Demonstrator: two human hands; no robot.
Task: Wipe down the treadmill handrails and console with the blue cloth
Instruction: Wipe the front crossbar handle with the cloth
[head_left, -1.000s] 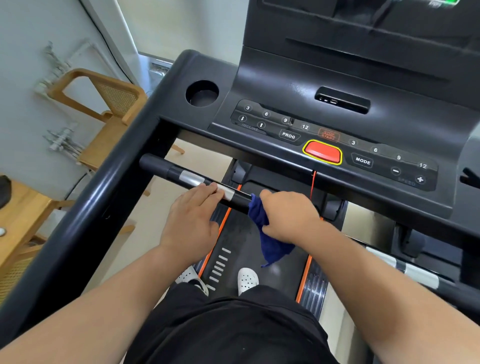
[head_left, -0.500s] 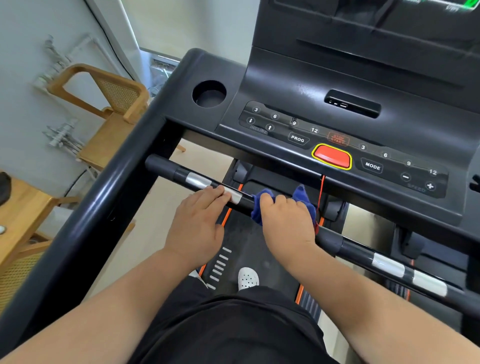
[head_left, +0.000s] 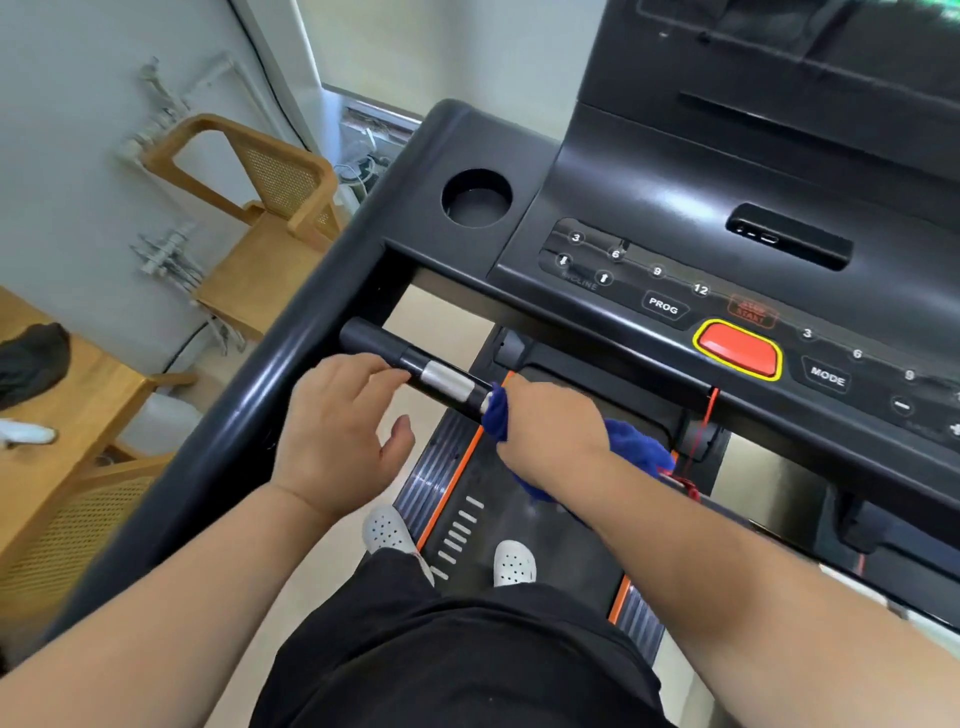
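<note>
Clutching blue cloth (head_left: 640, 448) round the handrail (head_left: 385, 347), right hand (head_left: 551, 422).

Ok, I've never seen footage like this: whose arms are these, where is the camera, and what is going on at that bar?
There is no robot here: a person wears a camera on the head, so the single view looks forward and down along their own arms. They stand on a treadmill belt in white shoes. Ahead is the black console with a red button and a cup holder. Below it runs a handrail. The right hand grips the blue cloth around that bar. The left hand is open, its fingers against the bar beside a silver patch. A wooden chair stands to the left.
</note>
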